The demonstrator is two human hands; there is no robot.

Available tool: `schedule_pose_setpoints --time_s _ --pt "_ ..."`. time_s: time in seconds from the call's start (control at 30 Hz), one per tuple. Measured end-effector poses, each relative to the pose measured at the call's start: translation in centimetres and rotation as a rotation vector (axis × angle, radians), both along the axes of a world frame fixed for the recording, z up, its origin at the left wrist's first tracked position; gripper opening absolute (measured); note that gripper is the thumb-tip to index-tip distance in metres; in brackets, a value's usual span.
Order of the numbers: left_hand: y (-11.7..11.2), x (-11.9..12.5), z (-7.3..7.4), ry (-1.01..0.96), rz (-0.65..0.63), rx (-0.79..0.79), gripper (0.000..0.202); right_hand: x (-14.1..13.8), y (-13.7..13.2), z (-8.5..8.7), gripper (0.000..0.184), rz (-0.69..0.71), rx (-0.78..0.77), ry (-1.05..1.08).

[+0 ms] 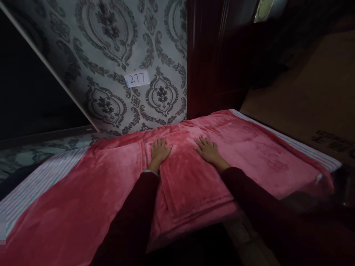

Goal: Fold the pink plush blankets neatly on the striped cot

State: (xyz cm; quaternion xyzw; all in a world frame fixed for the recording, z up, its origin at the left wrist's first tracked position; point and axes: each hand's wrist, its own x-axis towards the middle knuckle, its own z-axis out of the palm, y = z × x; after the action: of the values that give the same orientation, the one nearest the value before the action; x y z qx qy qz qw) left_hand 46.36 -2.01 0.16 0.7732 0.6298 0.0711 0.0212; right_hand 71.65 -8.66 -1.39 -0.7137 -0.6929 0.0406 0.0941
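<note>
Both hands lie open and flat, not gripping, the left hand (pixel 160 151) and right hand (pixel 210 152) pressing on a folded pink blanket (pixel 191 184); a striped sheet (pixel 36 188) edges that blanket, a patterned wall (pixel 111 55) with a paper label (pixel 137 78) reading 277 beyond it

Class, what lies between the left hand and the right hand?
The head view shows only pink blanket between the left hand and right hand.

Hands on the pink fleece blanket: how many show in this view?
2. The left hand lies flat on the pink fleece blanket, and the right hand lies flat on it to its right, apart from it. No others show.
</note>
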Motion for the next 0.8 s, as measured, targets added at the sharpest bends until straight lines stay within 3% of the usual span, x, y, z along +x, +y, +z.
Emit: schedule_pose_setpoints --time_s 0.1,0.23,0.33,0.43,0.53,0.8 --pt "-0.1 0.0 0.0 -0.012 0.0 0.001 0.068 -0.1 1.9 2.3 0.064 -0.024 -0.049 0.061" --pt "0.0 -0.1 -0.3 -0.019 0.0 -0.003 0.067 -1.5 5.5 4.5 0.064 0.049 0.122 0.074" --pt "0.2 -0.2 -0.6 -0.015 0.004 -0.006 0.067 -2.2 7.3 3.5 0.063 0.106 0.107 0.051" --pt "0.3 -0.1 -0.8 -0.005 0.046 -0.033 0.075 -1.6 7.9 1.1 0.062 0.071 -0.02 0.033" --pt "0.4 0.0 -0.8 -0.003 0.068 -0.049 0.08 -0.8 8.0 -0.4 0.063 0.049 -0.043 0.038" --pt "0.9 -0.3 -0.8 -0.022 0.055 -0.086 0.08 -0.8 8.1 0.0 0.064 0.039 -0.045 0.059"
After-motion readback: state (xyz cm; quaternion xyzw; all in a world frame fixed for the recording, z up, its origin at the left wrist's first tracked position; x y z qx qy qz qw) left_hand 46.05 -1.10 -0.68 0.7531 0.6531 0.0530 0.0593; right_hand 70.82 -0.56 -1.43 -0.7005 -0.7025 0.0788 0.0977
